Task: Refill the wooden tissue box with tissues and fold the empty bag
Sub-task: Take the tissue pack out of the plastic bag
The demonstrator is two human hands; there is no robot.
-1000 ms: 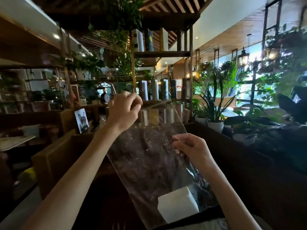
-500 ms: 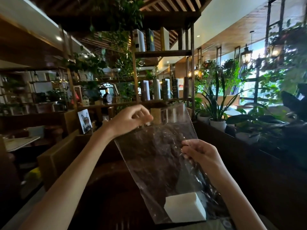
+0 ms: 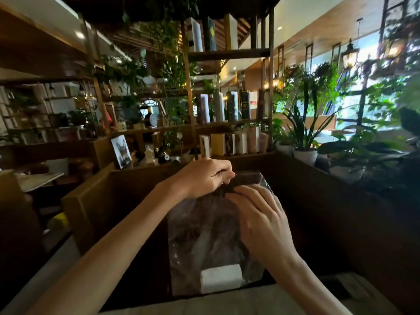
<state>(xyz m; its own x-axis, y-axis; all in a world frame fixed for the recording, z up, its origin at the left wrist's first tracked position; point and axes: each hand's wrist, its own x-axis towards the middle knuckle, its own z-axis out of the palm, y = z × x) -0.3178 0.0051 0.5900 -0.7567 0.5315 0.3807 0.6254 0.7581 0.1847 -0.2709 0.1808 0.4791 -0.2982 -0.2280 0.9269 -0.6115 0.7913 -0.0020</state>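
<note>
You're on the bag-fold step: left hand (image 3: 204,176) fingers pinched on the clear bag's (image 3: 204,235) top edge, right hand (image 3: 261,221) fingers flat on it, white tissue block (image 3: 221,278) visible behind; next, crease it down flat.
</note>
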